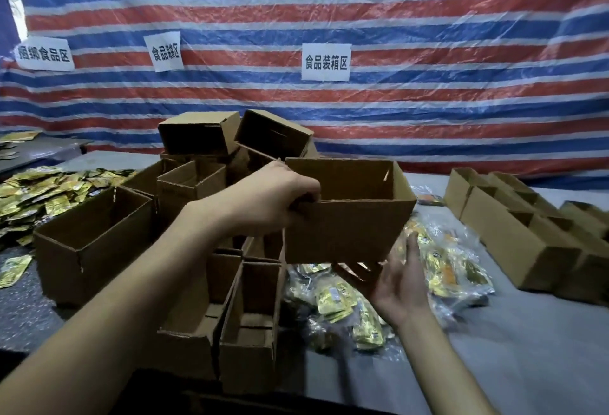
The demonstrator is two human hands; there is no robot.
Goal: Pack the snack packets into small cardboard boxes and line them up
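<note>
Above the bench, left hand gripping an open cardboard box by its rim, right hand spread flat beneath it, snack packets below.

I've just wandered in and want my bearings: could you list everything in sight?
Brown open-topped cardboard box: one, held up at centre.
Pile of empty brown cardboard boxes: many, left of centre on the table.
Row of brown cardboard boxes: several, lined up at right.
Loose yellow snack packets: a heap, far left.
Clear bags of yellow-orange packets: several, below the held box.
White paper signs: three, black characters, on the tarp.
Striped plastic tarp: one, red, white and blue, behind.
Grey table: one, beneath everything.
Left hand: grips the held box's left rim.
Right hand: open, under that box.
</note>
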